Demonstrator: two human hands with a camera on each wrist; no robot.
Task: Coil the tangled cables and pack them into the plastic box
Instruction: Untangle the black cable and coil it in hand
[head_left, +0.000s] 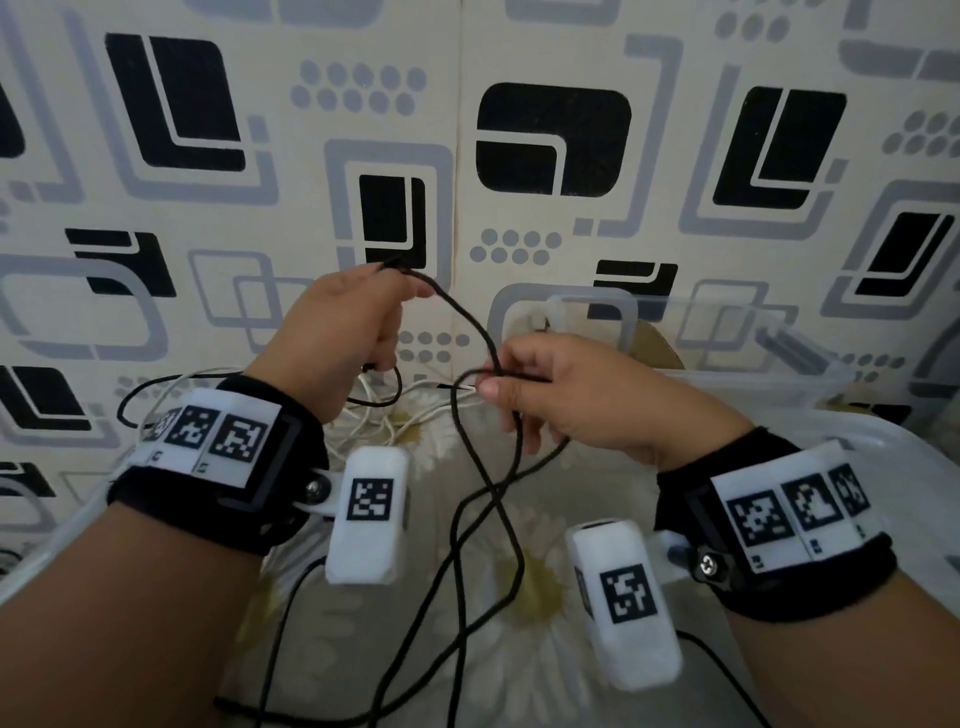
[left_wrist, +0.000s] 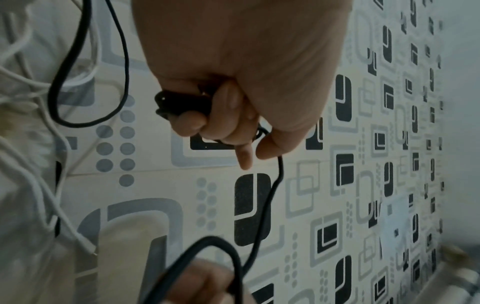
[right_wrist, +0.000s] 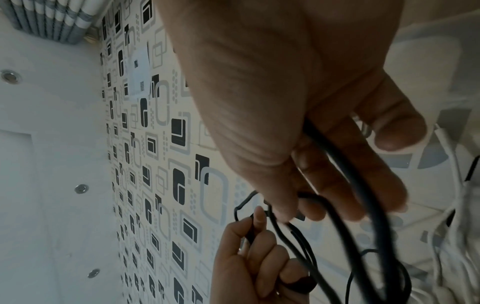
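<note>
A long black cable (head_left: 493, 486) stretches between my two hands and hangs in loose crossing loops over the floral cloth. My left hand (head_left: 374, 322) is raised and curled around the cable's black plug end (left_wrist: 182, 102), and the cord leaves past the thumb. My right hand (head_left: 498, 374), lower and to the right, pinches the same cable with thumb and fingers; several strands (right_wrist: 350, 174) run through its fingers. White cables (head_left: 384, 415) lie tangled on the cloth below the left hand. The clear plastic box (head_left: 727, 332) stands at the back right.
A patterned wall (head_left: 519, 130) of black and grey shapes rises straight ahead, close behind the hands. A translucent plastic rim (head_left: 914, 441) curves along the right side and another shows at the lower left. The floral cloth (head_left: 540, 587) covers the surface under the cables.
</note>
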